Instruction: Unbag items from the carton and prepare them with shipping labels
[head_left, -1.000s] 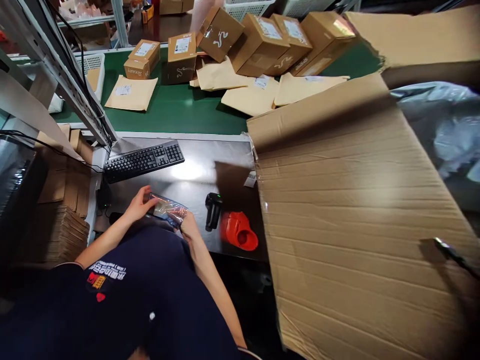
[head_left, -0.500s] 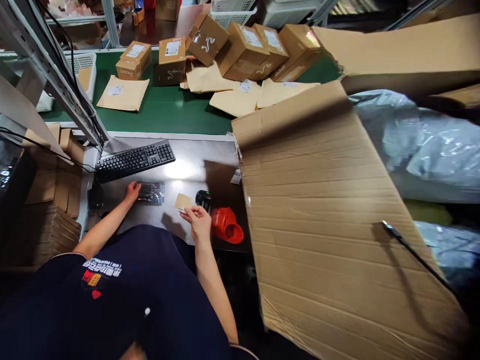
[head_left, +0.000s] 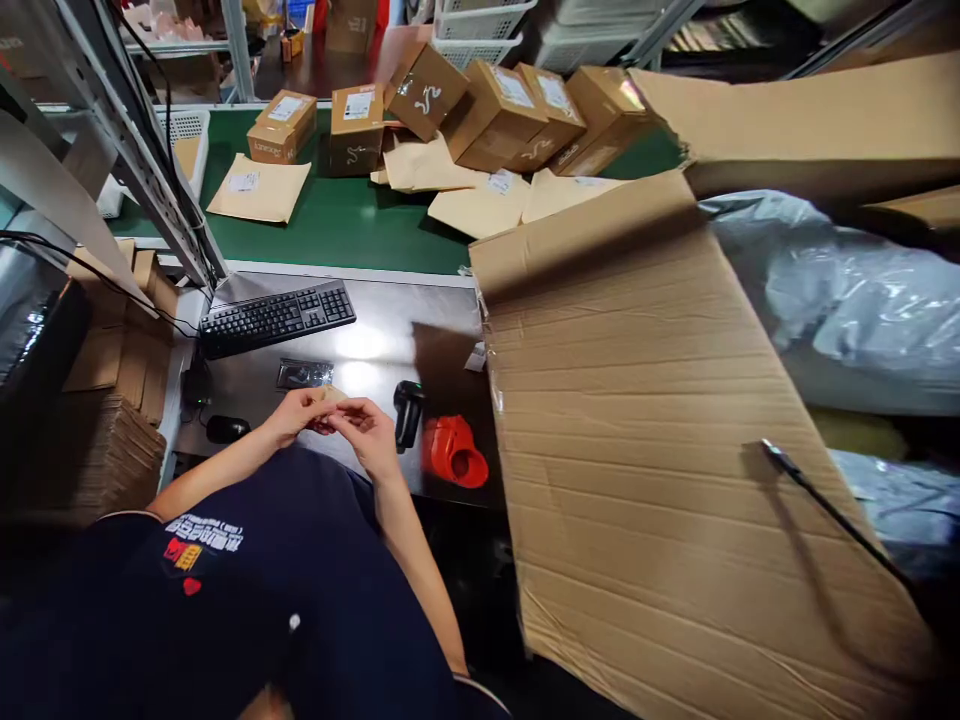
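My left hand [head_left: 298, 412] and my right hand [head_left: 365, 430] meet in front of my chest, fingers pinched on a small tan paper piece [head_left: 331, 394]. Most of that paper is covered by my fingers. Just beyond my left hand, a dark item in a clear plastic bag [head_left: 304, 374] lies flat on the metal table. To the right of my right hand is a black handheld scanner [head_left: 408, 412], and beside it a red scanner holder [head_left: 454, 452].
A black keyboard [head_left: 277, 318] and a mouse [head_left: 226, 429] are on the table [head_left: 375, 300]. Behind runs a green conveyor [head_left: 337, 225] bearing several boxes and envelopes. A large cardboard sheet [head_left: 615, 430] stands at the right, with a cable [head_left: 825, 510] before it.
My left hand has left the bagged item and come right to the paper. My right hand has brought the paper left, away from the scanner.
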